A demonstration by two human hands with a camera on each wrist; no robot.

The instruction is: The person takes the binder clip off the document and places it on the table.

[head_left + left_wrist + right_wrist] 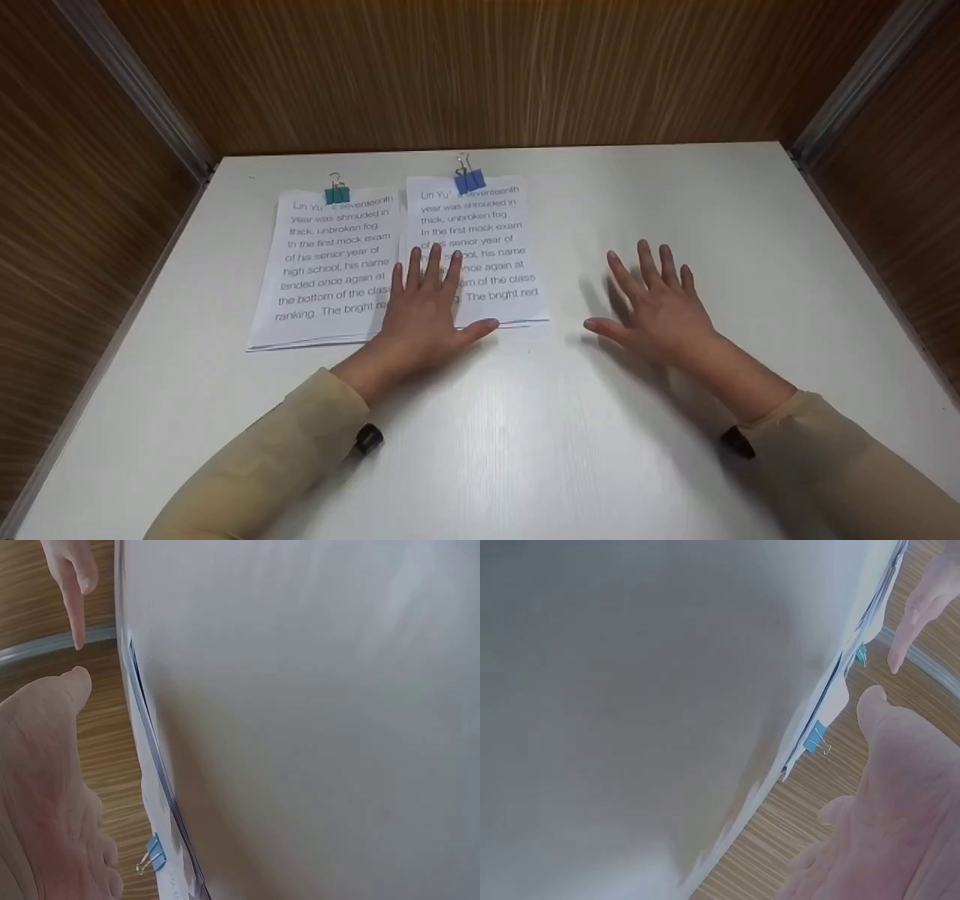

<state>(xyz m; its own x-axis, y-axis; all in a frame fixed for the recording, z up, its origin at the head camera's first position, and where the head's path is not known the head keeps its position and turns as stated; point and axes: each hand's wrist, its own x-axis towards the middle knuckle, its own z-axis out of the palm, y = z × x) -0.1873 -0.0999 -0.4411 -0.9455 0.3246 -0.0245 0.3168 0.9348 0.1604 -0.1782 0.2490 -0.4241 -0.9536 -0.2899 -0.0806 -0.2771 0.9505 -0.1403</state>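
Two stacks of printed paper lie side by side on the white table. The left stack (330, 262) has a green binder clip (337, 194) at its top edge. A blue binder clip (470, 181) grips the top of the right stack (487, 225). My left hand (424, 322) hovers with fingers spread over the lower inner edges of both stacks, hiding some printed words. To the right of the papers, my right hand (667, 315) is held over bare tabletop, its fingers spread and its shadow beneath it. Neither hand holds anything.
The white table (510, 450) is bounded by a wood-grain back panel (487, 75) and side panels, with metal strips (862, 82) at the corners. A dark wrist device (368, 439) shows under the left sleeve, another (738, 442) under the right.
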